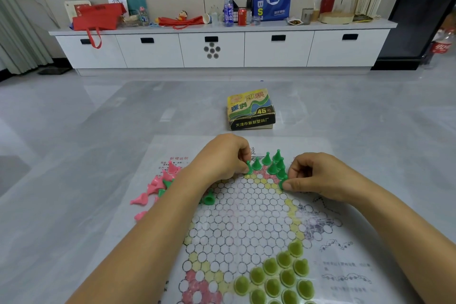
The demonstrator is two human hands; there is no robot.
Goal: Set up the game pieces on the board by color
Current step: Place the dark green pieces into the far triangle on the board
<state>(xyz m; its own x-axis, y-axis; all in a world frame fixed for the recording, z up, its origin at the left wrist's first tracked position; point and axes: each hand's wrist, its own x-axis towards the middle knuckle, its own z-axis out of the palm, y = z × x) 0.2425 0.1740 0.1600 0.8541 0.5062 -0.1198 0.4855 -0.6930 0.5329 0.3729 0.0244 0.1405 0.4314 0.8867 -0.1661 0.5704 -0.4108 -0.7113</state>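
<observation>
A paper Chinese-checkers board (246, 217) lies flat on the floor before me. Several bright green cone pieces (267, 161) stand in its far point. My left hand (222, 158) pinches one green piece (249, 168) at the left end of that group. My right hand (318, 175) pinches another green piece (283, 182) at the group's right end. Several olive-green pieces (278, 276) fill the near right point. A loose heap of pink pieces (158, 185), with a few green ones mixed in, lies left of the board. One green piece (209, 198) lies on its side near my left wrist.
The game's cardboard box (250, 112) sits on the grey tiled floor beyond the board. A long white cabinet (222, 49) with bags, bottles and cans on top runs along the far wall. A cola bottle (441, 44) stands at the far right.
</observation>
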